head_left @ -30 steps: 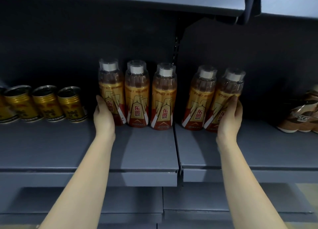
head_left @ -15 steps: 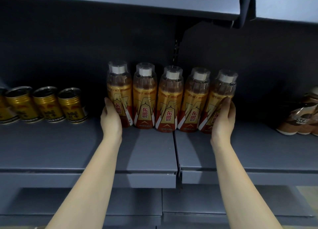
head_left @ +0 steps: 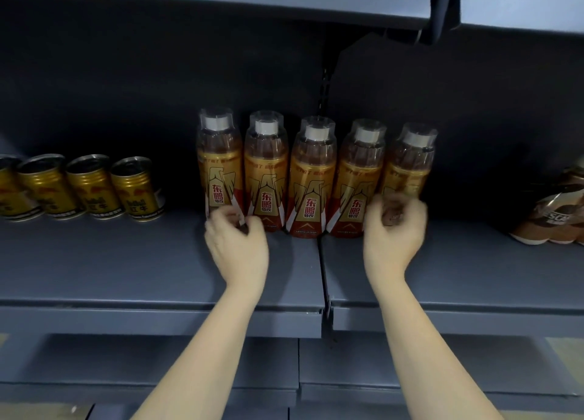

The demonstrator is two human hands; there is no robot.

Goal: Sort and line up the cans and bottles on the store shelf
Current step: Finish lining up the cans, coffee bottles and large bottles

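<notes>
Several gold-and-red drink bottles (head_left: 311, 179) with white caps stand upright in a tight row at the back of the grey shelf (head_left: 158, 261). My left hand (head_left: 235, 242) is at the base of the leftmost bottle (head_left: 219, 167), fingers curled around its foot. My right hand (head_left: 393, 233) is curled around the base of the rightmost bottle (head_left: 409, 167), which shows between thumb and fingers. Both hands are motion-blurred. Several gold cans (head_left: 91, 189) stand in a line to the left.
Brown coffee bottles (head_left: 559, 217) lie at the far right of the shelf. A vertical seam and bracket (head_left: 324, 277) split the shelf under the middle bottle. Another shelf (head_left: 284, 6) hangs close overhead, and lower shelves sit below.
The bottles were pushed together into one tight row. Both hands have left the outer sides of the end bottles and come round to the front of their bases.
</notes>
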